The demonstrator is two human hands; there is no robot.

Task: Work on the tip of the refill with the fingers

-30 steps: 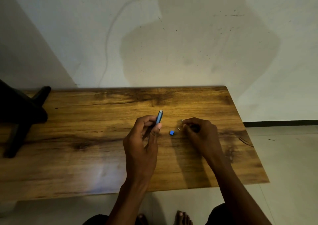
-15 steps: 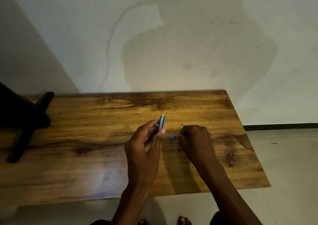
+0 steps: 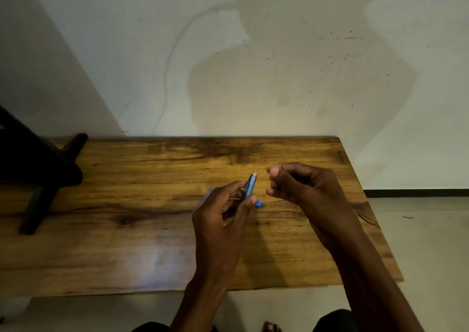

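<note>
Hands hover over the middle of the wooden counter [image 3: 127,230], close together. Left hand [image 3: 220,220] has its fingers curled round a blue pen [image 3: 250,185], thumb pressed on the barrel, and the pen tilts up toward 12 o'clock with its pale tip clear of the fist. Just at 4 o'clock from that thumb, a small blue cap [image 3: 258,204] lies on the counter, touching neither hand as far as the view shows.

Right hand [image 3: 302,187] sits at 3 o'clock from the pen, raised off the wood, fingers bunched tight with the thumb tucked against the fingertips. Something tiny may be pinched there, but it is too small and too dark to tell. A narrow gap separates the pen tip from those knuckles.

Far out at 9 o'clock, a black stand [image 3: 38,177] rests with its legs on the counter, well apart from both hands. Behind the counter, at 12 o'clock, a pale wall [image 3: 279,52] carries a broad shadow. Tiled floor [image 3: 431,243] shows at 3 o'clock, past the counter's edge. Toes [image 3: 271,328] peek in at 6 o'clock, between the forearms.
</note>
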